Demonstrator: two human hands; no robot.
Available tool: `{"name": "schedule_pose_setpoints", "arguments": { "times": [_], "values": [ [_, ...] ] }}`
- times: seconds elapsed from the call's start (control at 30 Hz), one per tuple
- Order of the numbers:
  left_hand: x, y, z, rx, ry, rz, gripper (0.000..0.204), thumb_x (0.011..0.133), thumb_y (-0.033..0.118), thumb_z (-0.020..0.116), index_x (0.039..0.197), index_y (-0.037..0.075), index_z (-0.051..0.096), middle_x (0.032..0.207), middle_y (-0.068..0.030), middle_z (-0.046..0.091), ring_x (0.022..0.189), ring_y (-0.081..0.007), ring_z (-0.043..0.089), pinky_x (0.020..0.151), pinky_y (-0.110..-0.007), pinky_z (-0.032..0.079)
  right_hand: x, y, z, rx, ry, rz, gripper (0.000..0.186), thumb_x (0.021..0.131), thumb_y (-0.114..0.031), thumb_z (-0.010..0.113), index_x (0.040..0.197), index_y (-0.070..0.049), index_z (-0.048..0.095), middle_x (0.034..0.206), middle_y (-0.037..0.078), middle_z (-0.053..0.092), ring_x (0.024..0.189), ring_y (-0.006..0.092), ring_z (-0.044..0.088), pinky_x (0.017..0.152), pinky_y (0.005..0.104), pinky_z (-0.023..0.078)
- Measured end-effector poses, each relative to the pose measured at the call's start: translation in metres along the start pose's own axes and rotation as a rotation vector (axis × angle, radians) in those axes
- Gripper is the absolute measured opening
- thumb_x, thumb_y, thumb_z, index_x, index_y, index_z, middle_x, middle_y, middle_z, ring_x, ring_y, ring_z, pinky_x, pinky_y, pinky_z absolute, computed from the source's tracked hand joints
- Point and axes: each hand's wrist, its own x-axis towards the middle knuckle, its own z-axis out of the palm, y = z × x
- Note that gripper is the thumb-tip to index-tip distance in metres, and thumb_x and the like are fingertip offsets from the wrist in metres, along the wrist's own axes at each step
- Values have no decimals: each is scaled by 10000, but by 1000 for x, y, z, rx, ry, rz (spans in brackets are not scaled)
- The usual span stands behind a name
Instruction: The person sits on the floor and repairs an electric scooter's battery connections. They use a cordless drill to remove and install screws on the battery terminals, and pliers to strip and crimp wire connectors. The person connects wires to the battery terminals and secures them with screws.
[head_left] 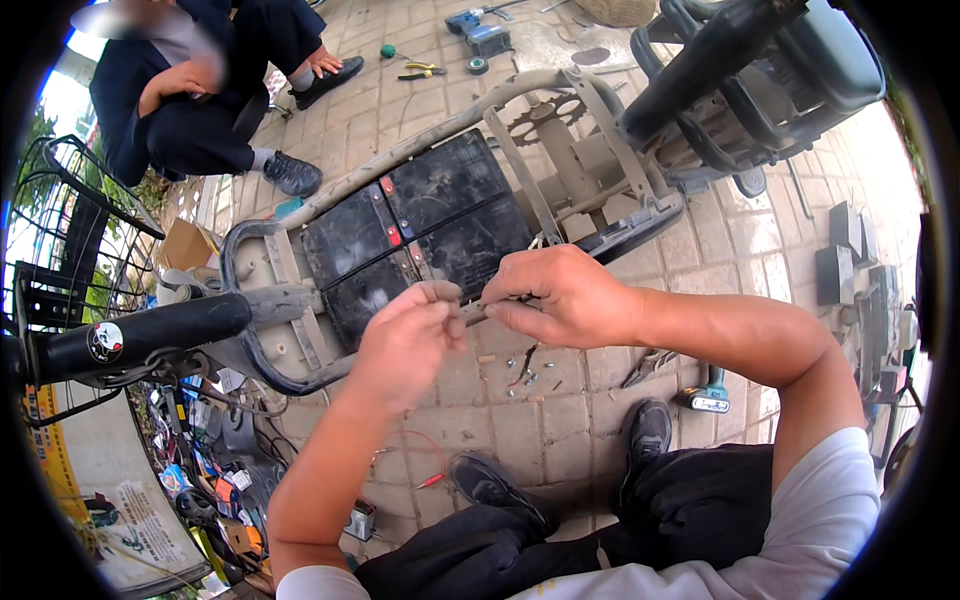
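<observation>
My left hand (408, 340), blurred, has its fingers curled above the frame's near rail beside the black battery blocks (445, 180); whether anything is in them I cannot make out. My right hand (555, 295) is closed in a pinch just right of it, on something small and thin that its fingers mostly hide. The batteries sit inside the grey tubular scooter frame (270, 360), with metal strips and red terminal pieces (392, 230) on top. Loose bolts (530, 375), pliers (648, 365) and a cordless driver (705, 397) lie on the paving below my hands.
Another person (170, 100) crouches at upper left. A drill (480, 35), yellow pliers (420, 71) and tape lie behind the frame. A black steering column (180, 330) crosses left, above a heap of tools and parts (220, 480). Dark metal blocks (850, 255) stand at right.
</observation>
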Motion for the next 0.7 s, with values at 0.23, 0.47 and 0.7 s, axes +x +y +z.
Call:
{"name": "schedule_pose_setpoints", "arguments": {
  "times": [0.23,0.47,0.7],
  "values": [
    [-14,0,8,132,152,94,221,993,112,487,1166,-16,537,1097,-166,639,938,-255,662,808,-327,554,5,0,6,-27,57,21,90,789,-101,662,831,-24,680,811,138,661,758,353,639,656,413,515],
    [-8,-3,-3,417,247,286,219,963,197,606,1040,-7,595,884,-117,681,774,-166,669,713,-277,549,8,0,12,-30,55,21,93,781,-114,647,813,-29,669,806,141,655,764,356,632,663,424,512],
    [0,-13,10,368,321,371,204,914,175,679,992,4,601,823,-74,657,693,-133,620,661,-267,523,6,-2,20,-133,81,54,73,766,-84,665,817,-33,668,790,129,655,735,341,638,633,411,512]
  ]
}}
